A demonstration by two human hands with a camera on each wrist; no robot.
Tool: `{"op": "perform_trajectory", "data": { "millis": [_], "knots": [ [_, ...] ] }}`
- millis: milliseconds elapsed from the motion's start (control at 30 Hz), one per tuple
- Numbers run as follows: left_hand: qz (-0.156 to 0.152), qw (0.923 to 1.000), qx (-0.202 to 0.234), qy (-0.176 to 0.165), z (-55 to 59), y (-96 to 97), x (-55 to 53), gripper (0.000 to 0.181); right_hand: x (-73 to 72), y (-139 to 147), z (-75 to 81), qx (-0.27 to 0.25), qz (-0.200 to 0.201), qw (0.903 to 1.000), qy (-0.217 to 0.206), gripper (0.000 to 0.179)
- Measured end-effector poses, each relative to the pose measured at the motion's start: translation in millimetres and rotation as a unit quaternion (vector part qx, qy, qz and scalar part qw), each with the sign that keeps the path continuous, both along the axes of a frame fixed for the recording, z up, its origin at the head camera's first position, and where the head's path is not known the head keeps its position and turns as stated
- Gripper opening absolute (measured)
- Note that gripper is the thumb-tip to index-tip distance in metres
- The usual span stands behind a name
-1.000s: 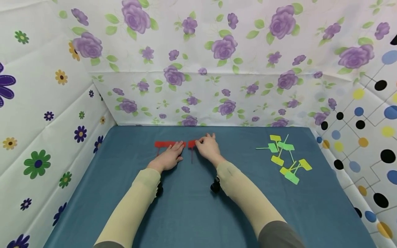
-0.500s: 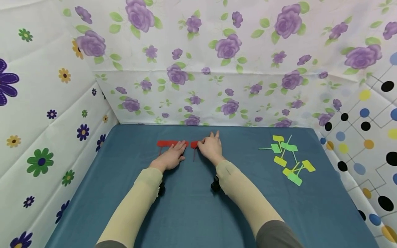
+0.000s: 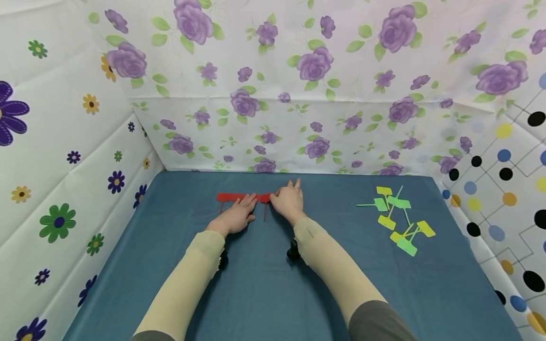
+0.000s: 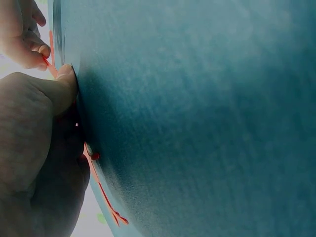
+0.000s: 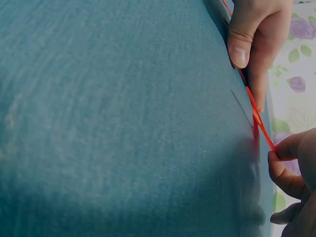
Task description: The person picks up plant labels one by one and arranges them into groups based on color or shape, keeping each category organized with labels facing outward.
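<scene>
A row of flat red plant labels (image 3: 228, 197) with thin stems lies near the back of the blue cloth. My left hand (image 3: 233, 216) rests on the right part of that row with its fingers stretched out, hiding some of it. Beside its fingertips, a red plant label (image 3: 265, 198) has its stem toward me. My right hand (image 3: 288, 201) pinches this label's right edge between thumb and forefinger, the other fingers raised. In the right wrist view, the pinched label (image 5: 263, 129) slants up from the cloth toward the right fingertips, its other end close to the left fingers.
On the right of the blue cloth (image 3: 264, 289) lies a loose, overlapping scatter of yellow labels (image 3: 386, 222) and green labels (image 3: 401, 203). A flower-printed back wall (image 3: 273, 123) rises just behind the red row, with patterned sheets at both sides.
My right hand has moved slightly left with the pinched red label, narrowing the gap to the row until it meets the left fingertips. The left hand stays in place on the row.
</scene>
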State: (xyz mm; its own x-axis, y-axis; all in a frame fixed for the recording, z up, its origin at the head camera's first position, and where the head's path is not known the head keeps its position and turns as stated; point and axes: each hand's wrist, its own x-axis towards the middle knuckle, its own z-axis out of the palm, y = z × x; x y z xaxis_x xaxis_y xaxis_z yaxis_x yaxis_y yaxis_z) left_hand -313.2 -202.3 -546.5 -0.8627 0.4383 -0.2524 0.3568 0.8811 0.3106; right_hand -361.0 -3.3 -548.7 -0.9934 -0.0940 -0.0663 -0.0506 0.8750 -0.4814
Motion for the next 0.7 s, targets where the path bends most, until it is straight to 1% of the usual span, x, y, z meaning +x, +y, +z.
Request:
{"op": "perform_trajectory", "data": {
  "millis": [300,500,700],
  "knots": [
    [-0.001,1.0000,-0.003,-0.003,5.1,1.3,0.4,0.066,3.0,0.9,1.7,0.009,-0.003,0.9999,0.004,0.039],
    [0.002,1.0000,-0.004,-0.004,3.7,1.4,2.0,0.066,5.2,1.7,0.7,0.009,0.005,0.9999,0.008,0.039],
    [0.000,1.0000,-0.005,0.000,2.0,1.1,1.4,0.066,4.6,1.7,-2.4,0.015,0.003,0.9998,0.015,0.039]
  ]
}}
